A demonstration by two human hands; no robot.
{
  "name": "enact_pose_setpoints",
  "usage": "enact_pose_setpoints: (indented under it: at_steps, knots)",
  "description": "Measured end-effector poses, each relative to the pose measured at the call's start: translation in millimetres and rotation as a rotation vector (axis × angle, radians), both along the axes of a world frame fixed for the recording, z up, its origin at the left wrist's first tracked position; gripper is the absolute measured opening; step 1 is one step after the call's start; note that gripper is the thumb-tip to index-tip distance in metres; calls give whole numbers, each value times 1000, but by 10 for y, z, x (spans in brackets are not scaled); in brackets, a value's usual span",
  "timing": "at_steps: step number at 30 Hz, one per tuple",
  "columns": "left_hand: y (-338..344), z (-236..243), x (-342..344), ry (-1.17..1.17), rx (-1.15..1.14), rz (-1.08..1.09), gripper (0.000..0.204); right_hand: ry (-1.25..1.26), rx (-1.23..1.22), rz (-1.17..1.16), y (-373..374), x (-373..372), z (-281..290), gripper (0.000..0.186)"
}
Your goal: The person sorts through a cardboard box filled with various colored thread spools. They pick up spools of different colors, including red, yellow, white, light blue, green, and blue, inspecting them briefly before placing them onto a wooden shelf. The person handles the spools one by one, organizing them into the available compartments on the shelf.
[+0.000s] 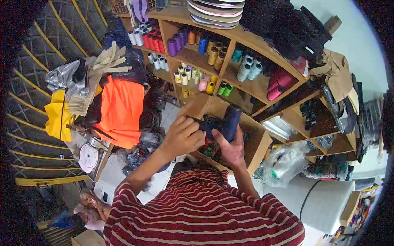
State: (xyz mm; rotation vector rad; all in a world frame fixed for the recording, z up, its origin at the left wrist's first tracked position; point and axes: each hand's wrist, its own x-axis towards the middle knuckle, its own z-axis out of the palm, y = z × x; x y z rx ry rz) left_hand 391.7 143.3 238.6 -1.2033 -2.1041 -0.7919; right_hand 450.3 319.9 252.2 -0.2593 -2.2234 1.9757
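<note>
My right hand (231, 151) is wrapped round the lower part of a dark navy thread spool (232, 117), held upright and slightly tilted over an open cardboard box (257, 152). To its left, my left hand (184, 134) is closed, its fingers curled together. Something dark (207, 126) runs between the two hands; whether it is a strip, loose thread or another spool is too unclear to tell. Inside the box lie small dark, green and red items, partly covered by my hands.
Ahead stands a wooden shelf (201, 55) with many coloured thread spools. On the left, orange fabric (121, 110) hangs over a table beside a yellow cloth (58, 117). A clear plastic bag (283, 164) and a large white roll (326, 205) are on the right.
</note>
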Motion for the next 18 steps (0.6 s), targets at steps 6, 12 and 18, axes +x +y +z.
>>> enact_pose_setpoints:
  at_steps: [6, 12, 18]
  knots:
    - [-33, 188, -127, -243, 136, -18, 22, -162, -135, 29, 46, -14, 75, 51]
    - [-85, 55, -191, -1105, 397, -29, 18, -142, -90, 53, -12, 47, -27, 57]
    - [-148, -52, -243, -1270, 477, -30, 17, -91, -127, 41, -112, 90, -84, 48]
